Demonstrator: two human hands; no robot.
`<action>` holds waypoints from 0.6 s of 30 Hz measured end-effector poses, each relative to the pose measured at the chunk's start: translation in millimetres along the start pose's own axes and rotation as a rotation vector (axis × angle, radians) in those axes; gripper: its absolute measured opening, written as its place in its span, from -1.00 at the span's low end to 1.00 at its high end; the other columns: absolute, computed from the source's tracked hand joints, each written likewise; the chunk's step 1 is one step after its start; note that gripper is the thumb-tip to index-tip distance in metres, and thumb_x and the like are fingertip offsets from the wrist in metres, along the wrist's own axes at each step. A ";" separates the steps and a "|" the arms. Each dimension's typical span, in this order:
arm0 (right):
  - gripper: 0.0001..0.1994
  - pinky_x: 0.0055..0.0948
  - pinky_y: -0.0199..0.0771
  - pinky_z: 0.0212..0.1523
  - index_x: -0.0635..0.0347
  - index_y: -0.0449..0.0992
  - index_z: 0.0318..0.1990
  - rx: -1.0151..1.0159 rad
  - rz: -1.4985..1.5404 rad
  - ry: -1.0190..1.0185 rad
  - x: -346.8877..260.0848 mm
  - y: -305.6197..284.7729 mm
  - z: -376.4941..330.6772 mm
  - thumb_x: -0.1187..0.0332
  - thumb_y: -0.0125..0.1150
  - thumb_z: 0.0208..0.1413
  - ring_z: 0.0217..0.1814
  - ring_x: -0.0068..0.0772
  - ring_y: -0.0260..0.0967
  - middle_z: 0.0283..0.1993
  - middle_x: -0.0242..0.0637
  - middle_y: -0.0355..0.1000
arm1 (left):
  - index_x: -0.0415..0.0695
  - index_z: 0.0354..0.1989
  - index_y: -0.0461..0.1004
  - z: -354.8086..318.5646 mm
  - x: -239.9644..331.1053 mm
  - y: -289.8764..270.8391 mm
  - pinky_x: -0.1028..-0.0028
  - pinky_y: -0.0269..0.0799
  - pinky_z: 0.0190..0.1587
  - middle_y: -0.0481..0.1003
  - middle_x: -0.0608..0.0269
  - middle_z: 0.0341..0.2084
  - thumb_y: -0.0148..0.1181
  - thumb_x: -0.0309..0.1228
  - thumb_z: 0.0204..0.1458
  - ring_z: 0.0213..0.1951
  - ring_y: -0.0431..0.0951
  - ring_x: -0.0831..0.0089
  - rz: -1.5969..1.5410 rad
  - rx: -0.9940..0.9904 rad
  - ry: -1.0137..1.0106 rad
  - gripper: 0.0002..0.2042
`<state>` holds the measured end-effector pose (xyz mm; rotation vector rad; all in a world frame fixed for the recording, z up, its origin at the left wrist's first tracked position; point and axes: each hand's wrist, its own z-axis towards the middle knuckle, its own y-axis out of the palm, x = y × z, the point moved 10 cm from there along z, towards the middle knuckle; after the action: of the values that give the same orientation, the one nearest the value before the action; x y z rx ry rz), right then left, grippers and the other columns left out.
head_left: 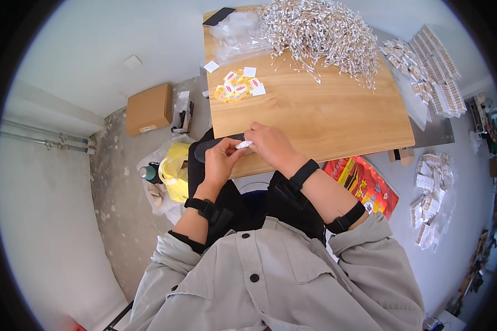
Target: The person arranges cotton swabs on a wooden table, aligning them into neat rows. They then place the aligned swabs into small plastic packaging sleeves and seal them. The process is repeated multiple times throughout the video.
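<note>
A small bundle of cotton swabs [244, 144] sits between my two hands at the near edge of the table, its white tips bunched together. My left hand [221, 160] pinches the bundle from the left. From the right, my right hand [269, 144] has its fingers closed on the same bundle; its fingertips are partly hidden. Beyond them on the wooden table [315, 121] lies a heap of yellow and white paper labels [238, 87]. A large loose pile of cotton swabs [320, 36] covers the table's far side.
Clear plastic bags [237, 36] lie at the table's far left. Packed swab bundles [436, 69] stand in rows past the right edge, with more bagged packs [429, 193] lower right. A cardboard box [149, 109] and a yellow bag [176, 171] are on the left; a red package [364, 185] lies below the table.
</note>
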<state>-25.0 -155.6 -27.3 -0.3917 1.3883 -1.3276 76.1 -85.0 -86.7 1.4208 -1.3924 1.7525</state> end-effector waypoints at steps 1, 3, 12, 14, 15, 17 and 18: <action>-0.96 -0.16 0.49 -0.32 0.19 0.50 -0.44 -0.014 0.001 -0.003 -1.3 0.5 -0.3 0.44 0.20 -0.04 -0.33 -0.01 0.48 -0.33 -0.14 0.39 | -0.30 -0.21 0.57 -0.7 0.1 0.1 0.58 0.49 -0.30 0.63 0.25 -0.43 0.37 -0.51 0.00 -0.39 0.58 0.66 0.014 -0.007 0.016 -0.80; -0.96 -0.16 0.49 -0.33 0.18 0.50 -0.43 -0.026 0.003 -0.026 -3.9 -0.8 0.9 0.44 0.20 -0.04 -0.34 -0.02 0.48 -0.33 -0.16 0.38 | -0.28 -0.23 0.57 0.2 9.1 0.1 0.56 0.48 -0.32 0.62 0.22 -0.47 0.37 -0.48 0.00 -0.43 0.59 0.61 0.054 -0.018 0.055 -0.81; -0.96 -0.14 0.48 -0.32 0.11 0.51 -0.39 -0.055 -0.020 -0.055 -1.8 6.5 2.7 0.41 0.23 -0.01 -0.29 -0.06 0.47 -0.32 -0.18 0.35 | -0.17 -0.24 0.57 2.8 21.8 -1.3 0.43 0.41 -0.46 0.54 0.19 -0.58 0.43 -0.38 -0.11 -0.58 0.51 0.45 0.298 -0.064 0.152 -0.74; -0.94 -0.17 0.48 -0.30 0.11 0.54 -0.36 -0.058 0.029 -0.040 -2.0 1.4 3.6 0.41 0.25 -0.02 -0.26 -0.05 0.46 -0.32 -0.17 0.36 | -0.15 -0.16 0.55 4.1 19.0 -3.1 0.42 0.39 -0.47 0.56 0.22 -0.50 0.47 -0.37 -0.17 -0.59 0.47 0.45 0.372 -0.035 0.136 -0.64; -0.91 -0.22 0.50 -0.29 0.11 0.54 -0.30 -0.009 0.113 0.043 10.9 -7.6 1.0 0.42 0.24 0.01 -0.27 -0.12 0.46 -0.31 -0.21 0.37 | -0.15 -0.11 0.53 3.1 30.8 -12.7 0.42 0.40 -0.43 0.55 0.22 -0.43 0.49 -0.36 -0.19 -0.55 0.45 0.45 0.332 0.061 0.124 -0.58; -0.87 -0.33 0.53 -0.27 0.11 0.55 -0.19 0.088 0.277 0.204 31.2 -24.1 -15.3 0.42 0.22 0.09 -0.27 -0.25 0.47 -0.28 -0.28 0.40 | -0.15 -0.01 0.47 -15.0 51.0 -32.7 0.44 0.40 -0.36 0.54 0.21 -0.29 0.53 -0.36 -0.25 -0.48 0.43 0.44 0.242 0.256 0.102 -0.45; -0.83 -0.38 0.54 -0.25 0.10 0.52 -0.10 0.120 0.699 0.338 40.1 -19.4 -24.8 0.41 0.19 0.15 -0.27 -0.34 0.47 -0.25 -0.32 0.41 | -0.15 0.12 0.39 -25.6 65.0 -45.0 0.55 0.31 -0.29 0.49 0.28 -0.15 0.53 -0.39 -0.24 -0.34 0.36 0.58 0.272 0.361 0.273 -0.34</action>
<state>-67.3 -182.8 -36.0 0.3961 1.5155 -0.9018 81.0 -59.6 -7.7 1.1381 -1.2080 2.3694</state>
